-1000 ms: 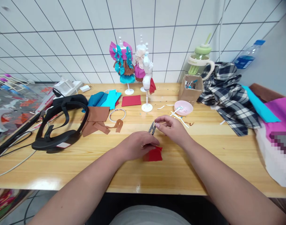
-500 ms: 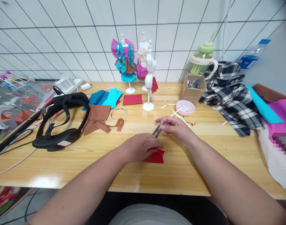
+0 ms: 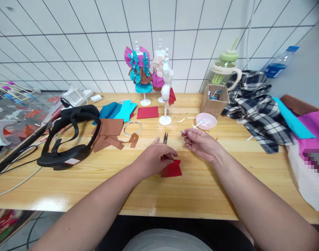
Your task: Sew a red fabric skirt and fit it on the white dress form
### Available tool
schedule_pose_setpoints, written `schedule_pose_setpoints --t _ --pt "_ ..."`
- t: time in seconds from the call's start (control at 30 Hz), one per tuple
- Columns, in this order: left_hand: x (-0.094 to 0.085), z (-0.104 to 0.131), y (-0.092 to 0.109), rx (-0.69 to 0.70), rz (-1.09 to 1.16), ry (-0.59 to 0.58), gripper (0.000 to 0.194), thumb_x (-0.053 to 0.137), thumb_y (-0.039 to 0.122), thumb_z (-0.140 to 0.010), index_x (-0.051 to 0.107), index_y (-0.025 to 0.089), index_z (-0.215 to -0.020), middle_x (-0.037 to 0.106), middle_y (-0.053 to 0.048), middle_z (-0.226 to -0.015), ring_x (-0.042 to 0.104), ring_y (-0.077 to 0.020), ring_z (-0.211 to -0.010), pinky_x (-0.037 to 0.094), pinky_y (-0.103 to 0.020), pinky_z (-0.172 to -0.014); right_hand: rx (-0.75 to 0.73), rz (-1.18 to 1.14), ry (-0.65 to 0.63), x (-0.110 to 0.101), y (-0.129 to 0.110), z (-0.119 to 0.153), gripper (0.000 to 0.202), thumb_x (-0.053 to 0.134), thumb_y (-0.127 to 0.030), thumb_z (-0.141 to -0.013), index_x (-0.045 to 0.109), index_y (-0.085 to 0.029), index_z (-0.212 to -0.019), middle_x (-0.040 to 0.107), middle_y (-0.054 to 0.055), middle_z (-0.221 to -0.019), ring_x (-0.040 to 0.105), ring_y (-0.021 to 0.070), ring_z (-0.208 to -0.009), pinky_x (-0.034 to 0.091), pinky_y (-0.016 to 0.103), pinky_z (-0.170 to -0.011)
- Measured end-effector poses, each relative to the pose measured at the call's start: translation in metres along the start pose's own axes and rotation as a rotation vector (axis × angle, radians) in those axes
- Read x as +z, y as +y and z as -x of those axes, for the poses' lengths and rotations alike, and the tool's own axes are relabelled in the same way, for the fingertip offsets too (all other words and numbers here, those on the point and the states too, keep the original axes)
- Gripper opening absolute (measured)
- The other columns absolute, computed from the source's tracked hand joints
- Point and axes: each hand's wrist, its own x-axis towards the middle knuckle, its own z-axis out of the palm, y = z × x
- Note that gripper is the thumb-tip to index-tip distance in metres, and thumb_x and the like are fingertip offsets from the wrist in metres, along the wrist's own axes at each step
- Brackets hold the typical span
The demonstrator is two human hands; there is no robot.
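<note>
My left hand (image 3: 155,158) is curled over the table, its fingers at the upper left edge of a red cloth piece (image 3: 172,169). A pair of small dark scissors (image 3: 165,137) points away from me, its handle end hidden behind this hand. To the right, my right hand (image 3: 200,143) is raised with thumb and index finger pinched on a tiny thing with a blue tip, too small to name. Beyond the hands stands a bare white mannequin (image 3: 166,83), with a red cloth piece (image 3: 171,97) beside it.
Two dressed mannequins (image 3: 140,75) (image 3: 158,68) stand at the back. A pink dish (image 3: 210,122), cardboard box (image 3: 215,101), green-lidded cup (image 3: 224,69) and plaid cloth (image 3: 256,104) are on the right. Brown cloth (image 3: 111,126), a white ring (image 3: 124,129) and a black headset (image 3: 70,157) lie left.
The scissors have moved left, away from my right hand to beside my left hand. My right hand has shifted slightly right and now pinches a tiny thing.
</note>
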Motion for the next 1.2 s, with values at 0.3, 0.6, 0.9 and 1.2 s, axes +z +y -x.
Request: schedule_pose_setpoints --t 0.3,0.6,0.9,1.2 --pt "-0.004 -0.003 -0.008 -0.267 0.455 0.196 0.029 0.072 0.023 -0.072 0.064 0.018 -0.1 0.069 -0.001 -0.078 0.066 -0.0161 -0.076 0.051 -0.031 -0.076 -0.171 0.365 -0.127 0.006 -0.002 0.005 0.017 0.073 -0.037 -0.075 0.069 -0.021 -0.081 0.062 -0.001 -0.078 0.049 0.0089 -0.065 0.039 0.023 -0.061" --pt "-0.004 -0.006 -0.008 -0.303 0.595 0.153 0.035 0.073 0.021 -0.069 0.061 0.016 -0.102 0.065 0.0 -0.075 0.062 -0.0119 -0.071 0.048 -0.024 -0.068 -0.632 1.31 -0.278 0.02 0.008 0.012 0.01 0.057 -0.014 -0.086 0.064 -0.021 -0.083 0.064 0.006 -0.102 0.057 0.0191 -0.098 0.042 0.036 -0.088" --pt "-0.008 -0.005 -0.005 -0.433 0.605 0.159 0.044 0.075 0.023 -0.067 0.059 0.017 -0.108 0.072 -0.002 -0.078 0.067 -0.0163 -0.076 0.049 -0.028 -0.071 -0.686 1.286 -0.29 0.022 0.003 0.018 0.011 0.058 -0.022 -0.089 0.069 -0.025 -0.087 0.063 0.005 -0.114 0.059 0.0197 -0.106 0.045 0.037 -0.093" --pt "-0.007 -0.004 -0.005 -0.405 0.657 0.149 0.044 0.076 0.02 -0.067 0.059 0.017 -0.108 0.072 -0.002 -0.077 0.068 -0.016 -0.077 0.048 -0.027 -0.071 -0.73 1.37 -0.12 0.019 0.012 0.011 0.012 0.058 -0.021 -0.087 0.07 -0.022 -0.086 0.067 0.006 -0.1 0.062 0.0199 -0.092 0.048 0.035 -0.082"
